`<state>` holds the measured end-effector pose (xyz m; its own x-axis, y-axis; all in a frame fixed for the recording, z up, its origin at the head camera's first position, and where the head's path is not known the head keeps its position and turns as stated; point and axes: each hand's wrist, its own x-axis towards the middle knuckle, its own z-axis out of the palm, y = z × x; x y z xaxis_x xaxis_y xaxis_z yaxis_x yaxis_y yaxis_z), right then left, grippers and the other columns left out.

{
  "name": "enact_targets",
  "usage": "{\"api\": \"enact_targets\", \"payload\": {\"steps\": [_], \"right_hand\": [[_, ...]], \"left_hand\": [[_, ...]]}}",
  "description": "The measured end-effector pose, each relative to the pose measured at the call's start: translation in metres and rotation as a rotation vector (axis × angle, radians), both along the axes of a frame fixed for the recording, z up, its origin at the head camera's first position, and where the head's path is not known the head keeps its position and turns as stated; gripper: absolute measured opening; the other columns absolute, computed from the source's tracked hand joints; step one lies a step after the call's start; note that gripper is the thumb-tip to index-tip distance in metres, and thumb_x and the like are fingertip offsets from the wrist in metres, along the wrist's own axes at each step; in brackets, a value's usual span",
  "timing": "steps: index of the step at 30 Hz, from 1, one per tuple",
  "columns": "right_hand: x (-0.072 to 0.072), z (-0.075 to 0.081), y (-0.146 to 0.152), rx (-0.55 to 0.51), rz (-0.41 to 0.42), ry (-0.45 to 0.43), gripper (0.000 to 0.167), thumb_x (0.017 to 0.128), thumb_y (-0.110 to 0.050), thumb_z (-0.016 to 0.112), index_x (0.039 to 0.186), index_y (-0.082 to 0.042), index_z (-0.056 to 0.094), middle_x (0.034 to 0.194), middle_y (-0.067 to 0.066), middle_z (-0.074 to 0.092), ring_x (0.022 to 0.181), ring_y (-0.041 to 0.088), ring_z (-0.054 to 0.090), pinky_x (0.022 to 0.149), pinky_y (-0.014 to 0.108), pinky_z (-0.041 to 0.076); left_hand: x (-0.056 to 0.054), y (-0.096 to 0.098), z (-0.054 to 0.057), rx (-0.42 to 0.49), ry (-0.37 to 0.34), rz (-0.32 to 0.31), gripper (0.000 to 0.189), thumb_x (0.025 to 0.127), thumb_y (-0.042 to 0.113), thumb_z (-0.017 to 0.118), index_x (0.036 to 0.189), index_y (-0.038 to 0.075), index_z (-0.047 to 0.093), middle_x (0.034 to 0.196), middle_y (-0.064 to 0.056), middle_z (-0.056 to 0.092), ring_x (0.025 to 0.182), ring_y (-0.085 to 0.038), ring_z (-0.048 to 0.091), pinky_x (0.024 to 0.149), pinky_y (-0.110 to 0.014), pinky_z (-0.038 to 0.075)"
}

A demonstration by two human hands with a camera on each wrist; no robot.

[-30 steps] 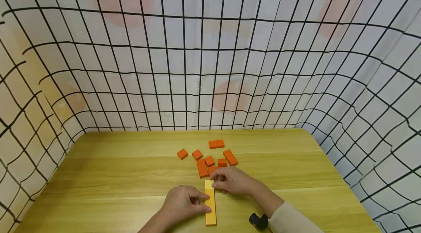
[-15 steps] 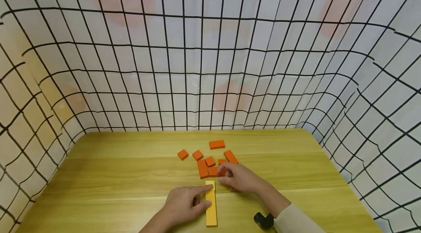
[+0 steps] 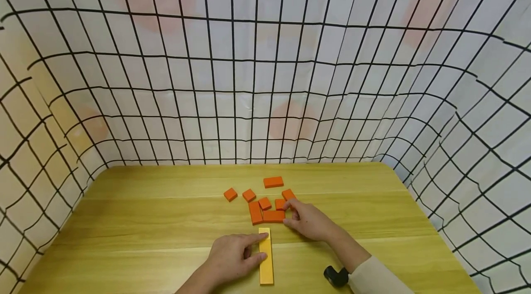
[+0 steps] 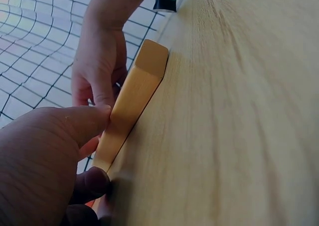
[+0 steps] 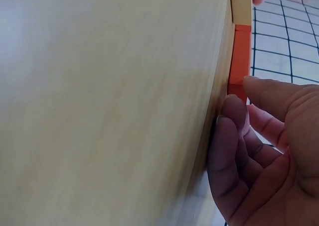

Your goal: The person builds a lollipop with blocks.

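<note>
My left hand (image 3: 234, 257) lies beside a strip made of a long yellow block (image 3: 266, 266) and a small yellow block (image 3: 264, 233). Its straight index finger touches the small block, and its thumb rests against the long one, as the left wrist view also shows. Just beyond, my right hand (image 3: 311, 222) has thumb and index finger at the right end of a rectangular orange block (image 3: 273, 216), gripping it at that end; the fingertips partly hide the contact. In the right wrist view, the thumb touches the edge of the orange block (image 5: 240, 54). A small orange block (image 3: 280, 204) sits beside the right index finger.
Behind lie small orange blocks (image 3: 264, 203), another one (image 3: 249, 195) and one farther left (image 3: 230, 194). Longer orange blocks (image 3: 256, 212), one more (image 3: 273, 182) and a partly covered one (image 3: 288, 194) surround them. A black grid-patterned backdrop (image 3: 257, 77) encloses the wooden table (image 3: 145, 220).
My right hand has left the small yellow block and moved right and away to the orange block's right end. My left index finger has shifted forward onto the small yellow block.
</note>
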<state>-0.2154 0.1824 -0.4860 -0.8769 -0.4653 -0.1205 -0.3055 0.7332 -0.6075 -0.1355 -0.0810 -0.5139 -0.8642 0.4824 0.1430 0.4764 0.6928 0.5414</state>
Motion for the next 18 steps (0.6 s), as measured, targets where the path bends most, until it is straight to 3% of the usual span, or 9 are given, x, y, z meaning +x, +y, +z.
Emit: {"api": "enact_targets", "payload": {"steps": [18], "right_hand": [[-0.001, 0.003, -0.016, 0.034, 0.074, 0.019, 0.023, 0.097, -0.034, 0.071, 0.114, -0.022, 0.063, 0.073, -0.007, 0.056, 0.061, 0.007, 0.048, 0.058, 0.025, 0.041]], "left_hand": [[0.001, 0.000, 0.000, 0.018, -0.004, 0.001, 0.042, 0.095, 0.053, 0.065, 0.132, 0.035, 0.069, 0.060, 0.023, 0.043, 0.050, 0.006, 0.035, 0.047, -0.019, 0.028]]}}
